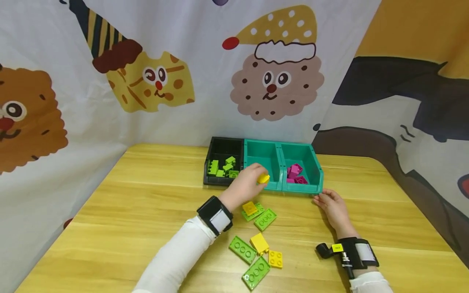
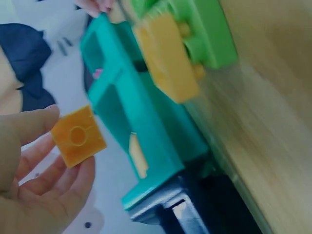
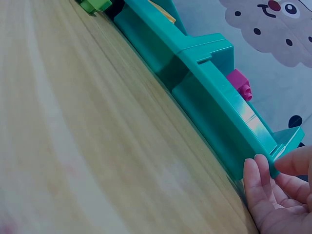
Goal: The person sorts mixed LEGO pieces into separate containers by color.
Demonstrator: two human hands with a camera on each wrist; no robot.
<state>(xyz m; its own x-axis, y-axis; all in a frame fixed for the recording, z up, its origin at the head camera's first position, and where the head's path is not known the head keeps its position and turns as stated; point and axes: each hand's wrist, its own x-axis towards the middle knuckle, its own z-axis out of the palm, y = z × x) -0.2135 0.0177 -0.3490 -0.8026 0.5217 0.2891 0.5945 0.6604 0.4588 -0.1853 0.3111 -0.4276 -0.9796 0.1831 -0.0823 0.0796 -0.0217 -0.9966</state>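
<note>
My left hand (image 1: 246,184) pinches a small yellow toy brick (image 2: 78,136) between thumb and fingers, over the front of the middle teal bin (image 1: 261,152). A yellow piece (image 2: 138,155) shows inside that bin in the left wrist view. At the front right corner of the right teal bin (image 1: 302,188), my right hand (image 1: 332,209) grips the rim with thumb and fingertips. Magenta bricks (image 1: 294,173) lie in this bin. The black bin (image 1: 223,181) on the left holds several small green bricks (image 1: 214,167).
On the wooden table (image 1: 146,195), near the bins, a yellow brick (image 1: 250,208) sits on a green brick (image 1: 258,214), beside another green brick (image 1: 265,219). Closer are two green bricks (image 1: 243,249) and two yellow bricks (image 1: 259,243). A printed cloth (image 1: 209,122) hangs behind.
</note>
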